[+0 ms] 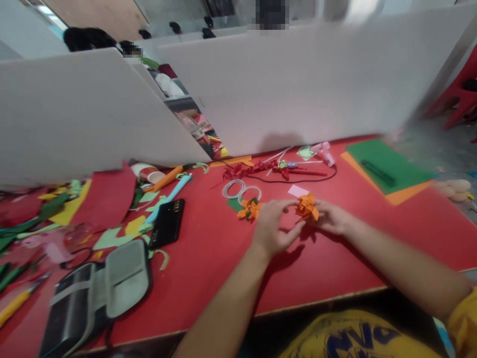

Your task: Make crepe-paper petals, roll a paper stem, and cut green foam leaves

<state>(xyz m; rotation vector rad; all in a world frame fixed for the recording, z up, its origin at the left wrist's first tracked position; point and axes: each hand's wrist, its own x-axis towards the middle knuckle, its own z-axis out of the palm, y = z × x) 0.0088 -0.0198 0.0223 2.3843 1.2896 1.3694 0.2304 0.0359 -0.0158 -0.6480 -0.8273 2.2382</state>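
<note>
Centrally, above the red tabletop [216, 278], an orange flower of folded paper [307, 205] is held up between the two hands. It is grasped from its far right side by the fingers of the right hand [331, 217]. By the left hand [276, 228] a wide curve is formed – thumb and forefinger are set apart at the flower's left edge – and whether any grip is exerted there cannot be told.

Just beside the left hand, a second orange flower with green parts [249, 210] is seen lying near loops of whitish cord [234, 189]. Beyond the held flower, a small pale pink paper slip [298, 191] is laid on the table. Farther left, a black phone [167, 223] is placed near an open grey-lined zip case [126, 281].
</note>
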